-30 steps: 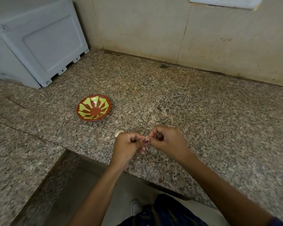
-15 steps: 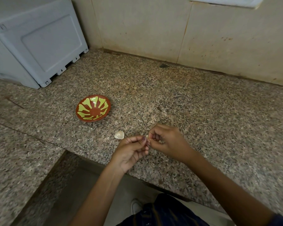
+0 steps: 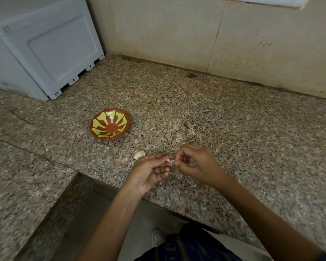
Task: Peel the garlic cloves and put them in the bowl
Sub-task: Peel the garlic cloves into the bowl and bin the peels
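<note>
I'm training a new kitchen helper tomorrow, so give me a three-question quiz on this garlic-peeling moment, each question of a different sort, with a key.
1. True or false: the bowl already holds peeled cloves.
2. Where is the loose garlic piece lying? A) in the bowl B) on the counter between the bowl and the left hand C) on the floor
3. Fill in: the left hand and right hand pinch a small pale ____ between their fingertips.

Key: 1 false, the bowl shows nothing inside. 2 B. 3 clove; it is mostly hidden, so how far it is peeled cannot be told.
</note>
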